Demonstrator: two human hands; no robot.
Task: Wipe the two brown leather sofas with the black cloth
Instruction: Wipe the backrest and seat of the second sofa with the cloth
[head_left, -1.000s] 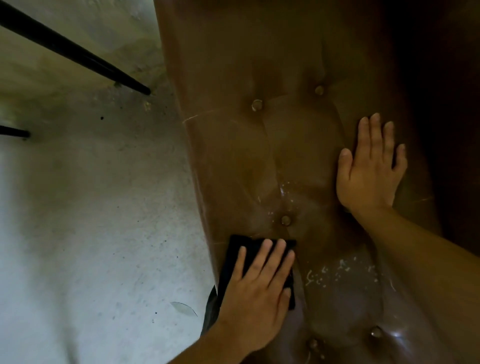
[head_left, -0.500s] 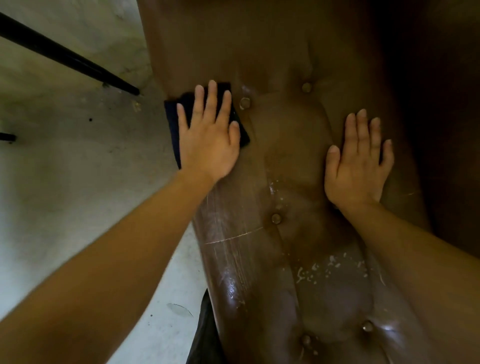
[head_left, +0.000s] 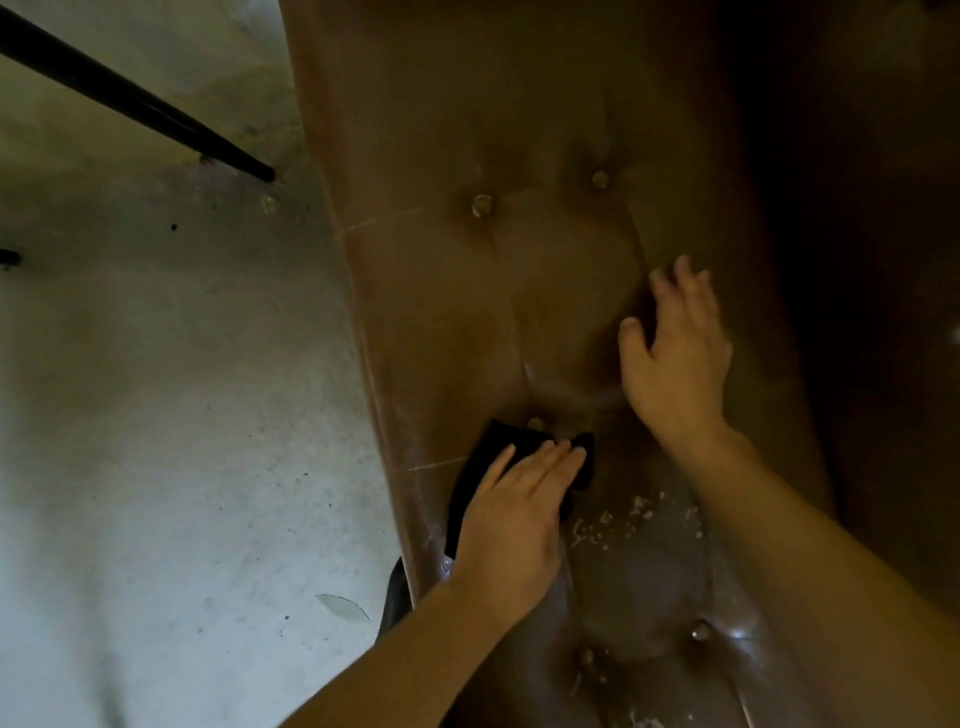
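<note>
Pressing black cloth (head_left: 498, 439) onto brown sofa (head_left: 431, 322) under flat, straight-fingered left hand (head_left: 514, 514); up-right of that, right hand (head_left: 675, 358) relaxed, fingers spread, holding nothing.

Pale, stained concrete floor (head_left: 156, 415); black metal leg (head_left: 135, 106) slants across upper left; dim light, right side dark.

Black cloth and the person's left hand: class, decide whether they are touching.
Touching. The head view shows the left hand lying flat on the black cloth, its straight fingers pressing the cloth against the brown sofa.
</note>
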